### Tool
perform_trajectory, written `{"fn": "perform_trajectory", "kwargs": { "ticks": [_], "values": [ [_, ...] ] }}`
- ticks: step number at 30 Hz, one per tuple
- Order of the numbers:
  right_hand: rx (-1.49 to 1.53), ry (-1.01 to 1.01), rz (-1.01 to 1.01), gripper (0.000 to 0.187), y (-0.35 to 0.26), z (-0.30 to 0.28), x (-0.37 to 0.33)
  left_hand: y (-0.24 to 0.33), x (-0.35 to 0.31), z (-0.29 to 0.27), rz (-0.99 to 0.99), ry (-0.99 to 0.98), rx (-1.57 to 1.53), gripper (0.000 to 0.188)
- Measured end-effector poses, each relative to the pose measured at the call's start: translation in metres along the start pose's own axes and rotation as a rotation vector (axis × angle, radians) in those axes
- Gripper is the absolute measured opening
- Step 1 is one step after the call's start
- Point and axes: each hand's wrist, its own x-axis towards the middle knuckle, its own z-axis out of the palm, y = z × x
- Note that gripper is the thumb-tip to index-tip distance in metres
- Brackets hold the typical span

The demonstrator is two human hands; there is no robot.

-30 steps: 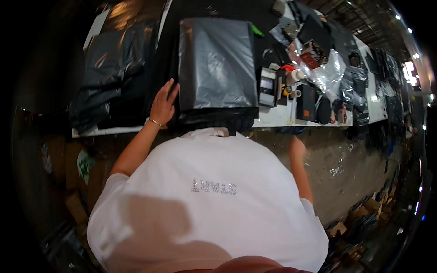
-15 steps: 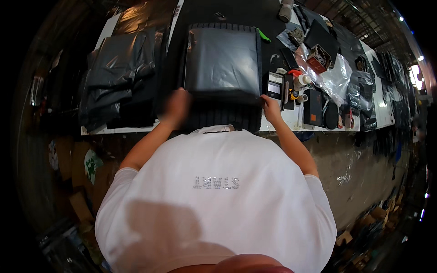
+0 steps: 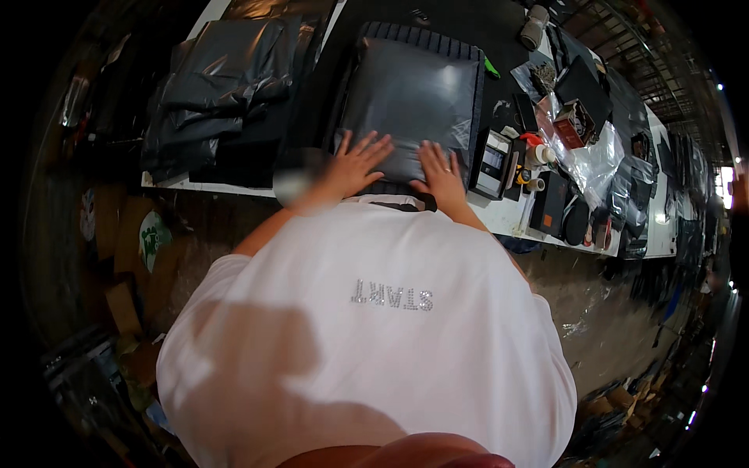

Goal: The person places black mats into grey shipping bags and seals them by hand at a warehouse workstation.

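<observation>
A flat, rectangular parcel in glossy dark-grey plastic [image 3: 409,86] lies in front of me, its film creased near the close edge. Under it is a black ribbed piece [image 3: 425,33], whose rim shows along the far and right sides. My left hand [image 3: 355,168] rests flat on the parcel's near left part, fingers spread. On the near right part lies my right hand [image 3: 441,173], also palm down with fingers stretched out and a ring on one. Neither hand grips anything. The parcel's near edge is partly hidden by my hands and shirt.
Dark plastic bags [image 3: 226,70] are piled at the left. Right of the parcel stand an open box [image 3: 491,164], a white bottle [image 3: 540,154], a black box [image 3: 549,203], a small red box [image 3: 573,125] and clear film [image 3: 593,160]. The white table edge [image 3: 507,222] runs near me.
Both hands have moved from the parcel's near corners inward onto its top, and the fingers have opened flat. The ribbed strip on the near side is now mostly covered. The view has tilted.
</observation>
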Motion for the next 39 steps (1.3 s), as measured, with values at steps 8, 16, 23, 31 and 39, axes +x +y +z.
{"fn": "perform_trajectory", "kwargs": {
  "ticks": [8,16,23,31,39],
  "values": [
    [0.478,-0.071,0.597,0.075,0.033,0.019,-0.07,-0.04,-0.063,0.057,-0.781,0.451,-0.628,0.073],
    [1.762,-0.705,0.433,0.044,-0.039,-0.046,0.054,-0.133,-0.054,0.1,-1.112,0.704,-1.901,0.045],
    [1.435,-0.175,0.673,0.034,0.006,0.0,0.013,-0.188,0.014,-0.055,-0.779,1.13,-0.959,0.035],
    [0.699,0.349,0.863,0.023,0.054,0.014,-0.105,-0.33,-0.057,-0.111,-1.255,1.543,-1.116,0.031],
    [0.284,0.327,0.822,0.024,0.127,0.009,-0.085,-0.293,-0.078,0.001,-1.405,0.963,-0.275,0.058]
  ]
}}
